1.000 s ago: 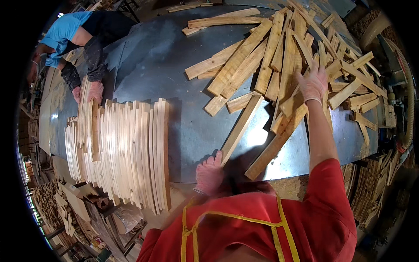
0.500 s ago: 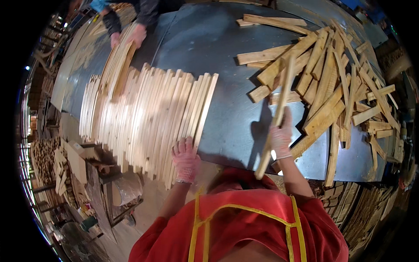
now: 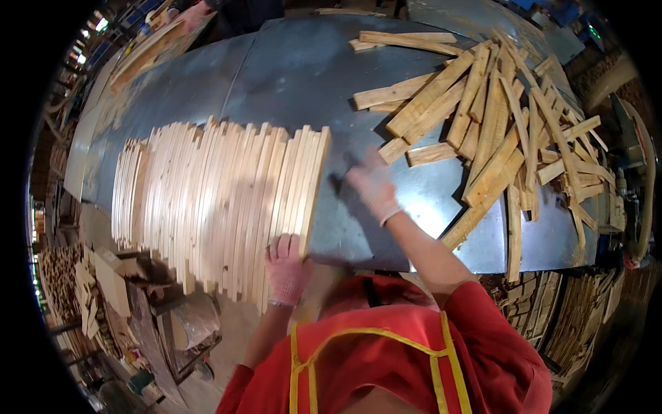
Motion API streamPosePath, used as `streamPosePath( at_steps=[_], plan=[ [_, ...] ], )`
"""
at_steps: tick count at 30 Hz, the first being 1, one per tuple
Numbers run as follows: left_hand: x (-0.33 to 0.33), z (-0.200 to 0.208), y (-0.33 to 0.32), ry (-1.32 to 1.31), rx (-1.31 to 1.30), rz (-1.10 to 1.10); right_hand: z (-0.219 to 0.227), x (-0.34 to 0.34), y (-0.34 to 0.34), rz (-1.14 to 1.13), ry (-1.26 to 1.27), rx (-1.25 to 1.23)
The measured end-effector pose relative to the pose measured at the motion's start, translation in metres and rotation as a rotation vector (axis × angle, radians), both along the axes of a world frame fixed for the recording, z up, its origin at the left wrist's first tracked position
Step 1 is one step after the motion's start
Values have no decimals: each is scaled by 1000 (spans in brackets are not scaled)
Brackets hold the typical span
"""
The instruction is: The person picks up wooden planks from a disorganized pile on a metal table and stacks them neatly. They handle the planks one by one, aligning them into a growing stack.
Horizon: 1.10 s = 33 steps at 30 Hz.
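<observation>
Pale wooden strips [image 3: 207, 186] lie side by side in a tight row on the dark metal table [image 3: 296, 69]. My left hand [image 3: 284, 270], in a pinkish-white glove, rests with its fingers laid over the near ends of the strips at the row's right side. My right hand [image 3: 374, 188], gloved alike, is over bare metal between the row and a heap of loose wooden pieces [image 3: 496, 117]. Motion blurs its fingers, but they look spread and hold nothing. The heap's pieces lie crossed at many angles.
At the far left, a co-worker's hand [image 3: 193, 15] is on a wooden piece [image 3: 155, 48]. A wooden stand [image 3: 155, 324] with blocks on it is below the table's left side. Stacked wood [image 3: 586, 331] stands beneath the right edge.
The strip my right hand held is out of it, and that hand has moved left and away from me. The co-worker has lifted wood off the row's left part toward the far left.
</observation>
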<state>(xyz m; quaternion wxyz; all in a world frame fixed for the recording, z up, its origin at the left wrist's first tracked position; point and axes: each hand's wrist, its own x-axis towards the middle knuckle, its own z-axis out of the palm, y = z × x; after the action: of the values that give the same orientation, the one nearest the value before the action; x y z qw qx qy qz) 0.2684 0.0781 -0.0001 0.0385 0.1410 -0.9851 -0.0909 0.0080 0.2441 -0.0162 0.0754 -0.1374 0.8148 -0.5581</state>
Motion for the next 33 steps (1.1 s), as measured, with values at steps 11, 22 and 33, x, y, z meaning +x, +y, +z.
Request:
streamPosePath(
  at_steps=[11, 22, 33],
  plan=[
    [-11, -3, 9, -24, -69, 62, 1, -208, 61, -853, -556, -463],
    [-76, -17, 73, -115, 798, 143, 35, 94, 115, -68, -757, -73],
    [-85, -17, 58, -343, 799, 143, 22, 94, 75, 412, -843, 61]
  ],
)
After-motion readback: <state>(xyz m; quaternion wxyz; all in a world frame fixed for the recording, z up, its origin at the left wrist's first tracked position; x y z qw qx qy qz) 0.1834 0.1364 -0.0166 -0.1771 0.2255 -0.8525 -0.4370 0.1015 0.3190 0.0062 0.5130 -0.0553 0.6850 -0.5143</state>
